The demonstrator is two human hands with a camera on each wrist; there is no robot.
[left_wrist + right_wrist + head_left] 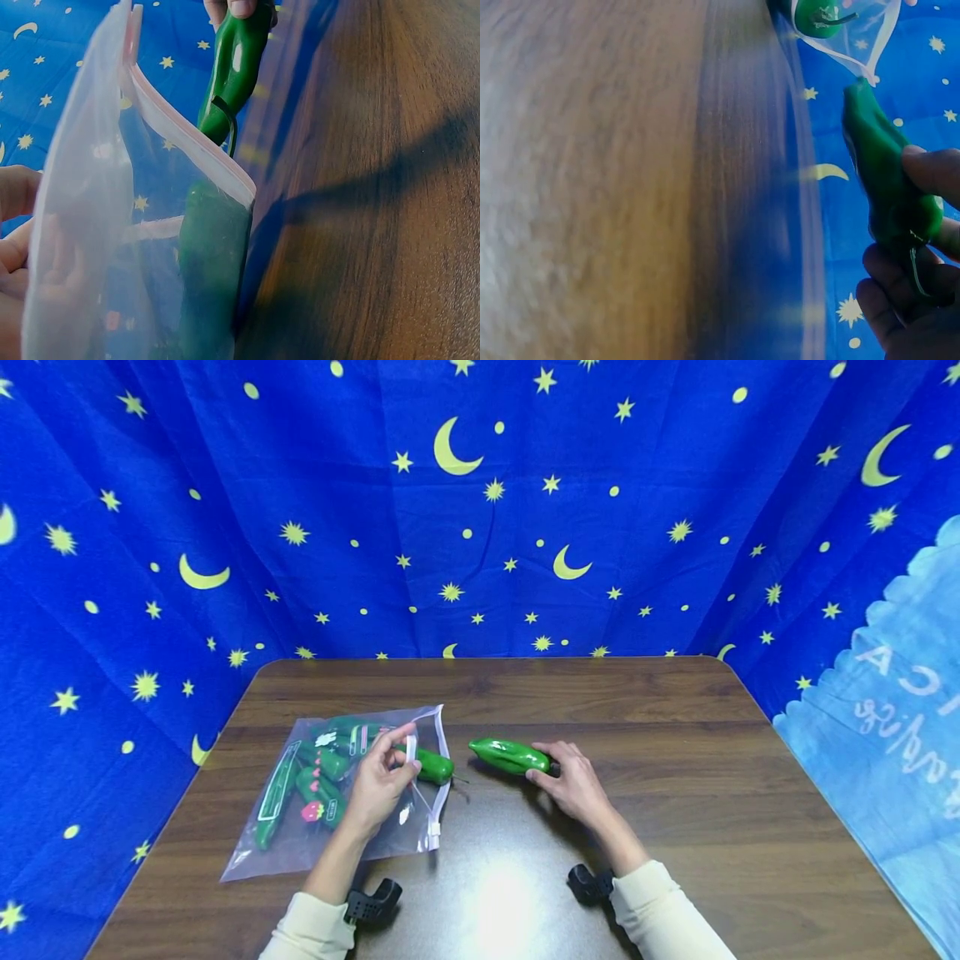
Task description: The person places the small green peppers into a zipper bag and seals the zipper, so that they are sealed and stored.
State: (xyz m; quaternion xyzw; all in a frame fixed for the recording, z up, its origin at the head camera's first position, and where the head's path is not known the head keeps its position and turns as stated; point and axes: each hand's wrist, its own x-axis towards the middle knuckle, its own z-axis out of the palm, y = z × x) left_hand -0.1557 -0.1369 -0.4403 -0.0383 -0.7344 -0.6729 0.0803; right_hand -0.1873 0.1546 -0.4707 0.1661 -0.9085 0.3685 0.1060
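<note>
My left hand (pixel 378 789) pinches the upper layer of a clear zip bag (pixel 255 860) at its mouth. The bag lies on the table with its opening to the right and several green vegetables inside. One green pepper (pixel 435 767) sits at the mouth, its stem poking out. To the right of the opening, my right hand (pixel 573 781) grips another green pepper (pixel 508 756) by its stem end. Its pointed tip faces the bag, with a gap between. In the right wrist view, thumb and fingers wrap around this pepper (pixel 885 161).
The brown wooden table (pixel 637 710) has rounded far corners. A blue curtain (pixel 525 518) with yellow stars and moons hangs behind and beside it. A light blue cloth with lettering (pixel 900 693) is at the right. A white slider (pixel 433 835) sits at the bag's near corner.
</note>
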